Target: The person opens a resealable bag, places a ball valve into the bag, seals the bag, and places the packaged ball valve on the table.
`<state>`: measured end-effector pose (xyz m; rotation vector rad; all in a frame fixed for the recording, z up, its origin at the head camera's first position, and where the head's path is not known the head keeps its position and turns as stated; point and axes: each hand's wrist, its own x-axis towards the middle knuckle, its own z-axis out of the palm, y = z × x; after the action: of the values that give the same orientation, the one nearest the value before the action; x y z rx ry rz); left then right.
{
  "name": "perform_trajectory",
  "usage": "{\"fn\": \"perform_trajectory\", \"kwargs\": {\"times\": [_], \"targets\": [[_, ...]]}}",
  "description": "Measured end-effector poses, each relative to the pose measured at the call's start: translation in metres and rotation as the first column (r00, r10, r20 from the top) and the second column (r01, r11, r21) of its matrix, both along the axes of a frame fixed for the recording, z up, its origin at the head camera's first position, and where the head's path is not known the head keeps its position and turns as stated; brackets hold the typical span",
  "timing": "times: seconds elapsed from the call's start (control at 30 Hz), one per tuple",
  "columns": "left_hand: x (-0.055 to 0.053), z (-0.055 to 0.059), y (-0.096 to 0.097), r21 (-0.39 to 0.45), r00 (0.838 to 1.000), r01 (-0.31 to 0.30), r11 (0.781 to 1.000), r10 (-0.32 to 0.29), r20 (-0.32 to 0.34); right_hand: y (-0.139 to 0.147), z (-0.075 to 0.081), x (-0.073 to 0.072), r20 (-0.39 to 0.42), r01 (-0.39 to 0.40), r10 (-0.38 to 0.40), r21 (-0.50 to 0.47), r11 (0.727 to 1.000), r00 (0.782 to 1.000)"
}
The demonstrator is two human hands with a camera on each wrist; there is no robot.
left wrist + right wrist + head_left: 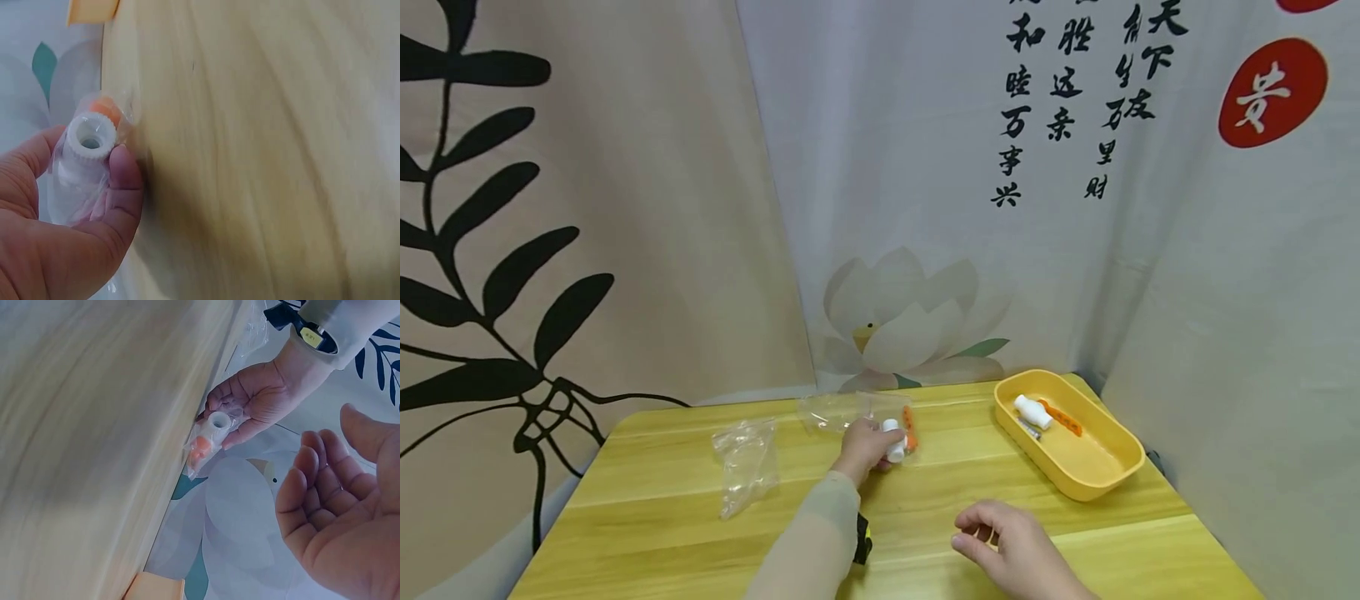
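My left hand (862, 447) grips a clear plastic bag (70, 187) low over the back of the wooden table. Inside the bag are a white plastic fitting (91, 139) with a ridged round end and an orange piece (910, 427). Thumb and fingers close around the bag from both sides, with the fitting's hollow end showing between them in the left wrist view. Nearer the front, my right hand (1011, 542) hovers with loosely curled fingers and holds nothing; its palm (344, 531) shows in the right wrist view.
At the right stands a yellow tray (1093, 490) holding a white cylindrical piece (1032, 412), an orange strip (1062, 418) and small metal parts (1028, 428). A crumpled clear bag (748, 467) lies left on the table; more clear plastic (829, 413) lies behind my left hand. A printed curtain (887, 167) backs the table.
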<state>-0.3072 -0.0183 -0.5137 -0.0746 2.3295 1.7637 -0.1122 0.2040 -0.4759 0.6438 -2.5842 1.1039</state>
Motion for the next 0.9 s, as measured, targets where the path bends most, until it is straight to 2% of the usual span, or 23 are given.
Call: {"fn": "perform_trajectory", "kwargs": {"times": [0.13,0.27,0.4,0.53,0.67,0.9], "targets": [[-0.006,0.001,-0.017,0.007,0.999,-0.047,0.999,0.047,-0.012,-0.002,-0.001,0.001,0.033,-0.021,0.020,0.002,1.000,0.999],[-0.013,0.000,-0.038,0.019,0.996,-0.092,0.996,0.092,0.012,-0.003,0.000,0.002,0.058,-0.025,0.025,0.003,1.000,0.998],[-0.020,-0.001,-0.057,0.005,0.995,-0.093,0.996,0.093,0.031,-0.004,0.000,0.003,0.056,-0.037,0.037,0.002,0.999,0.998],[-0.024,-0.001,-0.072,-0.019,0.995,-0.102,0.995,0.102,0.020,-0.005,0.002,0.002,0.054,-0.054,0.053,0.011,0.998,0.997],[-0.024,0.002,-0.078,-0.061,0.993,-0.115,0.992,0.114,-0.012,-0.006,0.003,0.002,0.068,-0.062,0.061,0.019,0.998,0.996],[-0.021,0.004,-0.070,-0.076,0.995,-0.088,0.993,0.083,-0.055,-0.008,0.005,0.002,0.119,-0.075,0.072,0.027,0.997,0.990]]}}
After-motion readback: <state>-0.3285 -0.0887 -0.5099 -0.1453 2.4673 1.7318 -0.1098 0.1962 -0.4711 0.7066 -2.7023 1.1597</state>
